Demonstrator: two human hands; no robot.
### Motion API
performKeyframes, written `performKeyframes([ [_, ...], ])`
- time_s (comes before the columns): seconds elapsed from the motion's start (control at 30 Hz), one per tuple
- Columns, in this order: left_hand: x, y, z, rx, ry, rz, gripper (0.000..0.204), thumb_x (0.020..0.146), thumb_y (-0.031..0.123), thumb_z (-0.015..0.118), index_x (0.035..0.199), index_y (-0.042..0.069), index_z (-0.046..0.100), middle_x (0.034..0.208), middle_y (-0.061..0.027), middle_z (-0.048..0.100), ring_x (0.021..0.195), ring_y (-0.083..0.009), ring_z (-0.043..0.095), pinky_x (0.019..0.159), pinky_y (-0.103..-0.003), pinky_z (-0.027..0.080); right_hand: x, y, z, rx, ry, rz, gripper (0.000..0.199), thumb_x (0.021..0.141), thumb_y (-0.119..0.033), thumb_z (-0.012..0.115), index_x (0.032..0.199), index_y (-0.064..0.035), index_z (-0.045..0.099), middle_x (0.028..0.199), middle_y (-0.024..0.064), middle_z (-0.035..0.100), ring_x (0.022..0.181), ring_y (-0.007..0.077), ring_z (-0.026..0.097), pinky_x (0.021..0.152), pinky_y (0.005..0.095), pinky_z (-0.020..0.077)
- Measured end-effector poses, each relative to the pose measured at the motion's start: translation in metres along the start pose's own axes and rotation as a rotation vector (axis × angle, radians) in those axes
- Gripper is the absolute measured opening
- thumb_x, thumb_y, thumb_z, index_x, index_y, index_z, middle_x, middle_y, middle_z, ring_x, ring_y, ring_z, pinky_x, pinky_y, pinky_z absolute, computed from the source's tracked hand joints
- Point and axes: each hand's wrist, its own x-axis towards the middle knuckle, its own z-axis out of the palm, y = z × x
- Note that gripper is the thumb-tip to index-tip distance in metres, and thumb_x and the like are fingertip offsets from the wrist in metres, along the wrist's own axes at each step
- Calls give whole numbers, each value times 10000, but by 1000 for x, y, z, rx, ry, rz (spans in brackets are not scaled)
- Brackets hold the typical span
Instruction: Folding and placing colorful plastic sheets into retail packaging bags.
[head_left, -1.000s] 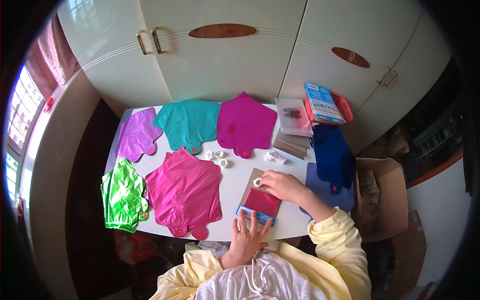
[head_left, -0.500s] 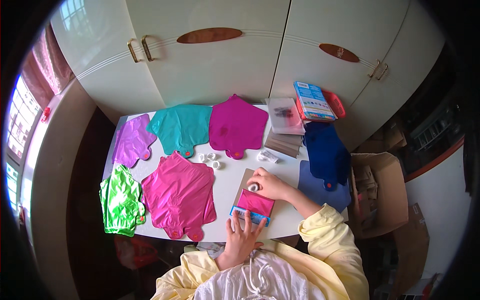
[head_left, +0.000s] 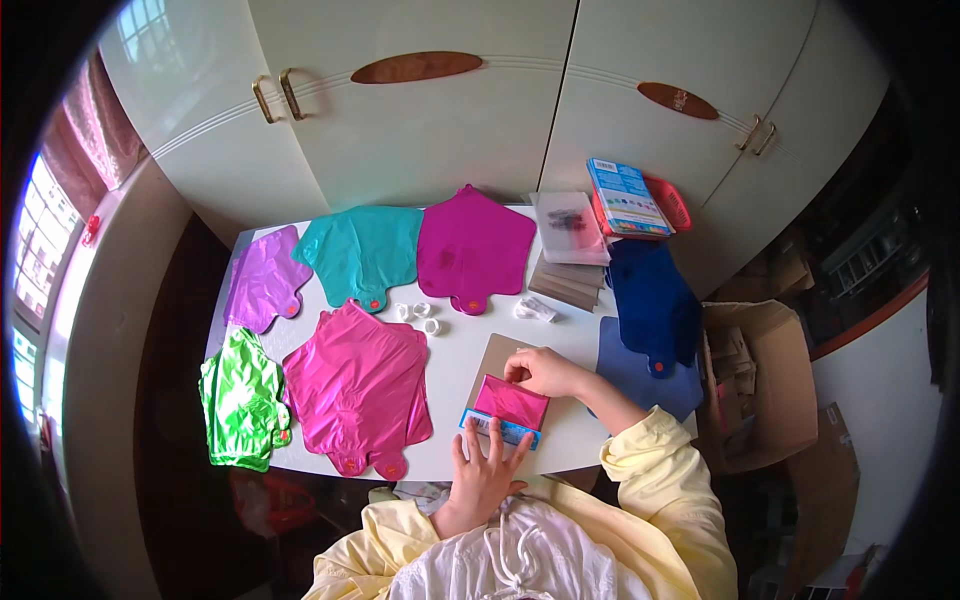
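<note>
In front of me a folded shiny pink foil sheet lies on a brown-grey card, with a blue printed strip along its near edge. My left hand is open, its spread fingertips resting on that blue strip. My right hand is closed at the far edge of the pink foil, fingers bent down against it. Whatever its fingertips hold is hidden under the hand. Several small white rolls sit left of the card, and a clear-wrapped white bundle lies beyond it.
Foil pieces lie around the white table: large pink, green, lilac, teal, magenta and dark blue. Clear sleeves and a red basket holding blue packages stand back right. A cardboard box is beside the table.
My right hand has shifted slightly right and bent its fingers down to the foil. The small white roll seen in its fingers before is now out of sight. My left hand stays put.
</note>
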Motion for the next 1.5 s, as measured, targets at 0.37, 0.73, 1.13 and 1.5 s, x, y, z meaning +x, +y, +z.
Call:
performKeyframes([
  [0.37,1,-1,1,2,1,6,992,620,620,711,1463,320,282,1394,-242,368,1242,-553,341,906,-630,368,13,7,12,-106,-99,-131,220,775,-80,653,986,-23,672,903,125,653,790,204,629,715,328,501],
  [0.73,1,-1,0,-2,12,8,1005,614,612,719,1465,309,276,1391,-252,363,1234,-557,343,904,-624,373,5,-14,-10,-49,-296,-145,251,848,-107,582,1048,27,654,932,106,696,799,126,620,744,273,486],
  [1.13,1,-1,2,-22,29,7,1007,610,594,729,1463,305,279,1373,-254,373,1233,-558,345,914,-623,375,-9,-19,-10,600,-416,235,313,913,-183,598,1134,38,619,976,26,669,846,67,587,772,225,475],
  [1.5,3,-2,-3,-28,25,3,926,634,589,715,1434,325,332,1370,-226,391,1227,-539,363,914,-620,369,-2,0,-2,386,-296,174,318,881,-194,641,1115,21,627,917,35,671,838,94,600,762,255,477],
])
